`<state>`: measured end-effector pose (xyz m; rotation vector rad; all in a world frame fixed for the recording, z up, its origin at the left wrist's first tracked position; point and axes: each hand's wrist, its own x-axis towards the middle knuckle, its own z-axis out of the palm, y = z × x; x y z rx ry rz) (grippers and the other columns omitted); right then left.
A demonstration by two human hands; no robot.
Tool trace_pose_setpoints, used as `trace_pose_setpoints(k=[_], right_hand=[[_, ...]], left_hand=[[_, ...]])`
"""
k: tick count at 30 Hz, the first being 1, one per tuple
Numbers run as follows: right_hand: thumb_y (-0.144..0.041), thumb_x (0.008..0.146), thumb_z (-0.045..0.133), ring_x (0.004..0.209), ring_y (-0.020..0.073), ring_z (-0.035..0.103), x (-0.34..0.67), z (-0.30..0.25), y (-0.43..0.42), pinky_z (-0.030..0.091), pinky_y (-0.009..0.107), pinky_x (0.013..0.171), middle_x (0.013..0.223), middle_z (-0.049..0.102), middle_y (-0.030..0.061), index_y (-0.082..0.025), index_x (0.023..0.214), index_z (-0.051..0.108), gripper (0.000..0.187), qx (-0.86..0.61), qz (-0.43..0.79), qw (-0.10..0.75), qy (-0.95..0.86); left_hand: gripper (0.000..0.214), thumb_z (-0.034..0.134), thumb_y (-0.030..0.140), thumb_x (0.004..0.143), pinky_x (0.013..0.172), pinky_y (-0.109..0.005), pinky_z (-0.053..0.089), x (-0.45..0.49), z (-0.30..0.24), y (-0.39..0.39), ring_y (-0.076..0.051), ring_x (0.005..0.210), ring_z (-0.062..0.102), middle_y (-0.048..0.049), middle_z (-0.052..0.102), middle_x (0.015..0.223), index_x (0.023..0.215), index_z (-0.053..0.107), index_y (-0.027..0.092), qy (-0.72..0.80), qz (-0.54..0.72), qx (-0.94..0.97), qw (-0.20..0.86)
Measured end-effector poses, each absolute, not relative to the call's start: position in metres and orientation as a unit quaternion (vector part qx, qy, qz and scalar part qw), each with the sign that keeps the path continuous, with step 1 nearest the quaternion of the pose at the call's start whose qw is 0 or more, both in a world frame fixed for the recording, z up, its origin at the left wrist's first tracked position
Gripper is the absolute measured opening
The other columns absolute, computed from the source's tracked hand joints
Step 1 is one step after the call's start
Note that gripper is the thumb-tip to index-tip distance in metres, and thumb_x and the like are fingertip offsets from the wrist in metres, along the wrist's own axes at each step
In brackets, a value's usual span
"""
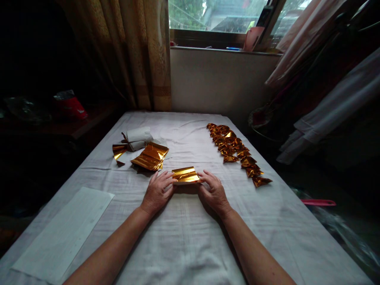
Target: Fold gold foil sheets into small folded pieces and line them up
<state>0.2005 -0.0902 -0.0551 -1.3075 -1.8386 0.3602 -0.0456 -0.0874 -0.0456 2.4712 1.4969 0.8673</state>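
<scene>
Both forearms come in from the bottom of my feed, angled toward each other over the white cloth (pixel 184 245) that covers the table. They end at the gold foil sheet (pixel 185 175), my reference point for everything else.

My left hand (pixel 157 192) lies palm down at the sheet's left end and my right hand (pixel 214 192) at its right end. The two hands are apart, with the sheet spanning the gap between them. The fingers are stretched out and rest on the foil's edges, pressing rather than closing around it. I cannot tell whether a thumb is tucked underneath. The sheet lies on the cloth and looks partly folded, with a crease running along its length.

Nearer than the sheet and well off to its left lies a plain white paper (pixel 63 233).

Just beyond the sheet to the left is a stack of flat gold sheets (pixel 151 157), which I judge to be the unfolded supply. A loose gold scrap (pixel 118 151) and a white roll (pixel 138 138) lie past it. To the right, a row of folded gold pieces (pixel 237 152) runs away from the sheet, and these look finished. By my estimate, a good share is folded and the stack remains.

Farthest off, behind the sheet, are a curtain (pixel 142 55) and a window (pixel 219 16).
</scene>
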Motion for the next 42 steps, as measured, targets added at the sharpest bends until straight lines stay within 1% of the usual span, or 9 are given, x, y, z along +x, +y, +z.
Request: trace_pose_setpoints(k=[4,8,14,18,22,26,33,38,42], right_hand=[[-0.024,0.084,0.055,0.123,0.027,0.057,0.198,-0.05,-0.091,0.041,0.051,0.104,0.115,0.073,0.0065,-0.025,0.092,0.063,0.011,-0.521,0.137,0.451,-0.712],[-0.03,0.088,0.054,0.118,0.0253,0.06,0.196,-0.044,-0.094,0.044,0.046,0.103,0.111,0.073,0.0078,-0.024,0.092,0.062,0.011,-0.503,0.156,0.498,-0.689],[-0.038,0.089,0.053,0.069,0.0168,0.067,0.19,-0.038,-0.097,0.053,0.028,0.065,0.078,0.07,0.0011,-0.022,0.103,0.057,0.021,-0.528,0.245,0.538,-0.609],[-0.037,0.087,0.053,0.062,0.0154,0.063,0.19,-0.039,-0.092,0.05,0.026,0.061,0.073,0.066,-0.0017,-0.02,0.127,0.051,0.043,-0.575,0.201,0.503,-0.612],[-0.034,0.086,0.051,0.065,0.0181,0.063,0.191,-0.044,-0.084,0.05,0.03,0.069,0.074,0.067,0.0004,-0.019,0.13,0.054,0.046,-0.617,0.123,0.426,-0.65],[-0.032,0.087,0.049,0.068,0.0204,0.064,0.192,-0.051,-0.08,0.049,0.032,0.071,0.076,0.068,0.0015,-0.019,0.133,0.054,0.048,-0.64,0.098,0.373,-0.664],[-0.033,0.091,0.045,0.076,0.0213,0.067,0.195,-0.05,-0.08,0.051,0.034,0.077,0.082,0.072,0.0042,-0.017,0.133,0.054,0.046,-0.628,0.126,0.357,-0.68],[-0.036,0.09,0.047,0.082,0.0214,0.069,0.202,-0.046,-0.086,0.052,0.035,0.081,0.087,0.074,0.0045,-0.017,0.137,0.051,0.05,-0.6,0.215,0.37,-0.676],[-0.017,0.081,0.046,0.089,0.02,0.068,0.208,-0.045,-0.093,0.052,0.036,0.087,0.093,0.075,0.0024,-0.019,0.138,0.049,0.057,-0.556,0.264,0.352,-0.705]], left_hand=[[0.024,0.046,0.023,0.093,0.104,-0.047,0.044,-0.039,-0.043,-0.085,-0.022,0.107,0.067,-0.007,0.075,0.108,0.1,0.069,0.022,0.472,0.332,0.812,0.089],[0.026,0.042,0.029,0.095,0.077,-0.031,0.054,-0.029,-0.034,-0.09,-0.019,0.079,0.069,-0.0058,0.074,0.086,0.096,0.066,0.02,0.498,0.373,0.775,0.115],[0.026,0.043,0.038,0.095,0.066,-0.023,0.049,-0.011,-0.014,-0.095,-0.014,0.07,0.065,-0.0006,0.07,0.078,0.097,0.061,0.02,0.527,0.42,0.696,0.247],[0.04,0.049,0.038,0.092,0.062,-0.024,0.05,-0.01,-0.021,-0.092,-0.013,0.06,0.061,0.0037,0.064,0.069,0.126,0.052,0.018,0.558,0.41,0.667,0.275],[0.051,0.051,0.032,0.091,0.087,-0.035,0.054,-0.02,-0.033,-0.094,-0.02,0.101,0.066,-0.0096,0.067,0.114,0.139,0.044,0.019,0.549,0.413,0.71,0.152],[0.037,0.051,0.032,0.093,0.114,-0.05,0.033,-0.026,-0.033,-0.102,-0.027,0.138,0.042,-0.0122,0.053,0.144,0.128,0.058,0.022,0.442,0.306,0.839,0.08],[0.06,0.058,0.054,0.088,0.119,-0.055,0.019,-0.02,-0.03,-0.11,-0.028,0.138,0.043,-0.0104,0.054,0.145,0.141,0.05,0.026,0.404,0.14,0.896,0.117],[0.056,0.054,0.051,0.091,0.12,-0.057,0.012,-0.02,-0.036,-0.114,-0.029,0.139,0.042,-0.0101,0.053,0.145,0.141,0.049,0.026,0.447,0.153,0.877,0.086],[0.053,0.055,0.046,0.092,0.12,-0.056,0.011,-0.02,-0.04,-0.115,-0.027,0.139,0.041,-0.0095,0.052,0.146,0.14,0.049,0.025,0.464,0.158,0.868,0.082]])
